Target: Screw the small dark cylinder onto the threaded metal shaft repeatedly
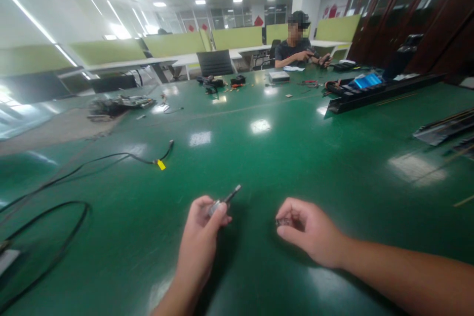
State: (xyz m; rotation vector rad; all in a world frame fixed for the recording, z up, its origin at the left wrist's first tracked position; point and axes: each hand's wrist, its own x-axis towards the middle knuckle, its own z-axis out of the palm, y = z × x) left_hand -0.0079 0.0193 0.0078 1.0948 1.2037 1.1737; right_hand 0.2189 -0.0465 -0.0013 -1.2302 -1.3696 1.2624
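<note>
My left hand (pixel 203 227) is closed around a slim rod-like tool (pixel 231 195) with a dark shaft and a silvery tip, which points up and to the right. A grey part of it shows under the thumb, but its exact kind is unclear. To the right, my right hand (pixel 307 229) pinches a small dark metallic piece (pixel 283 222) between thumb and fingers. Most of that piece is covered by the fingers. Both hands are held apart, just above the green tabletop (pixel 237 158).
A black cable (pixel 122 155) with a yellow tag (pixel 161 164) runs along the left. Dark metal strips (pixel 448 126) lie at right. Farther back are a long black rail (pixel 385 91), a grey box (pixel 278 77) and loose parts. A person (pixel 294 49) sits across the table, handling something dark.
</note>
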